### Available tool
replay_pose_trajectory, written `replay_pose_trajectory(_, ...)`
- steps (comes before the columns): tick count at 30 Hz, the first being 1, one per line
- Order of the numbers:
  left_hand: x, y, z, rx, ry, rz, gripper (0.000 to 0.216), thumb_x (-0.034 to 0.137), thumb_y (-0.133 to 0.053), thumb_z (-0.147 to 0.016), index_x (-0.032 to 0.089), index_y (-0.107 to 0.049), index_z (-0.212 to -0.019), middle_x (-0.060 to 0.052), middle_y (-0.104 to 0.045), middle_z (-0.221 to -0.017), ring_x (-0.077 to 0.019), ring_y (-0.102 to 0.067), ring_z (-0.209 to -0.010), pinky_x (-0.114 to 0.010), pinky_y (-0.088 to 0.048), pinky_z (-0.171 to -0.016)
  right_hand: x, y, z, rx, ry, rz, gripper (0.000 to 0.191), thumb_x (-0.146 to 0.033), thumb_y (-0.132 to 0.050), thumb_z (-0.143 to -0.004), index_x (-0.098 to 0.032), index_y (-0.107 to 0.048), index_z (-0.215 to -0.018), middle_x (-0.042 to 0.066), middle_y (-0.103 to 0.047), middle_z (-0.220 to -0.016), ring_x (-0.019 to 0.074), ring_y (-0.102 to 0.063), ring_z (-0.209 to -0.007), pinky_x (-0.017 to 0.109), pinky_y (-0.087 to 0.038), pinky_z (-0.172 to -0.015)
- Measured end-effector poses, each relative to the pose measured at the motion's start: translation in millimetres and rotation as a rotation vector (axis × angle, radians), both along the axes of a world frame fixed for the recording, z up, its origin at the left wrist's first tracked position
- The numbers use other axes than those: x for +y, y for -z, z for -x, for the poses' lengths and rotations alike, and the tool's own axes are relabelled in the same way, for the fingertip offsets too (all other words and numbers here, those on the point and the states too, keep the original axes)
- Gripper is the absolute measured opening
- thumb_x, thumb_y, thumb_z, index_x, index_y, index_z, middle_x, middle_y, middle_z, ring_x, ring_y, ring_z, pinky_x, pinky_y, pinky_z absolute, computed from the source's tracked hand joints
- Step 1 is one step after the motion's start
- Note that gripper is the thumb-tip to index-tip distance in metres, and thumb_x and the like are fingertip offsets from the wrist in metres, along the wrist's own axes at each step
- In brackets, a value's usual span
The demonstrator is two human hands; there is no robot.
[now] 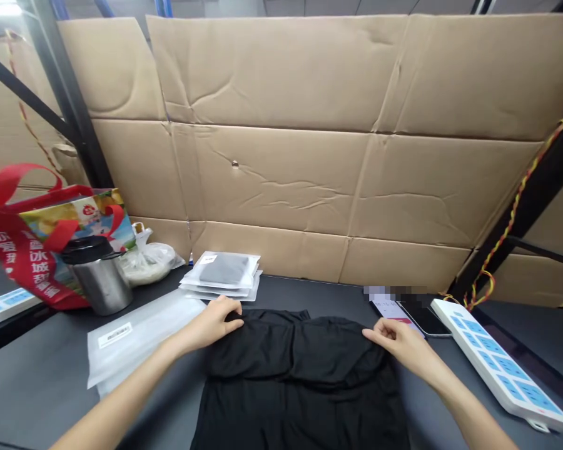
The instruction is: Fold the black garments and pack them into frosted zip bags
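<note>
A black garment (pixel 304 381) lies spread on the dark table, its far part gathered in soft folds. My left hand (pixel 221 322) pinches its upper left corner between thumb and fingers. At the upper right corner, my right hand (pixel 394 340) grips the cloth the same way. The garment's near end runs out of view at the bottom. Beside my left forearm lies a frosted plastic bag (pixel 141 337) with a barcode label. Just beyond my left hand sits a stack of packed plastic pouches (pixel 225 275), the top one with something dark inside.
A steel mug (pixel 101 281) with a black lid stands at the left by a red carrier bag (pixel 23 250) and a tied plastic bag (pixel 150 259). On the right lie phones (pixel 422 315) and a white power strip (pixel 502 362). Cardboard (pixel 281 156) walls the back.
</note>
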State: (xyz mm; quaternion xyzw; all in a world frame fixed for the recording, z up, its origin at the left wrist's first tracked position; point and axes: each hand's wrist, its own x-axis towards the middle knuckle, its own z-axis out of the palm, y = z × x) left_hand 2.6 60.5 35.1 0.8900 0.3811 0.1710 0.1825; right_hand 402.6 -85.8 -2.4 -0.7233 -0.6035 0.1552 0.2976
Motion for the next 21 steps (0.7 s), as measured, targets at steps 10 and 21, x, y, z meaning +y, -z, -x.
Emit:
replay_pose_trajectory(10,-1,23.6,-17,-0.149,-0.063,0.195,0.033,0.047,-0.044,-0.086,0.019,-0.061,-0.081,-0.001,-0.067,-0.083,-0.0219,-0.059,-0.08,-0.028,-0.043,-0.07,0,-15.3,-2,-0.195,0.256,-0.011,0.024,-0.044,-0.054,-0.079,-0.024,-0.055,-0.066,0.001,-0.062,-0.066,0.0207,-0.059,-0.062,0.028,-0.035,-0.056)
replay_pose_trajectory(21,-1,30.6,-18,-0.188,-0.115,0.207,0.03,0.046,-0.046,-0.083,0.019,-0.058,-0.08,0.0,-0.063,-0.079,-0.0202,-0.057,-0.076,-0.026,-0.041,-0.068,20,-36.3,154,-0.748,0.036,-0.278,0.015,-0.017,-0.045,-0.092,-0.017,-0.057,-0.084,0.009,-0.063,-0.082,0.0229,-0.063,-0.075,0.027,-0.04,-0.054)
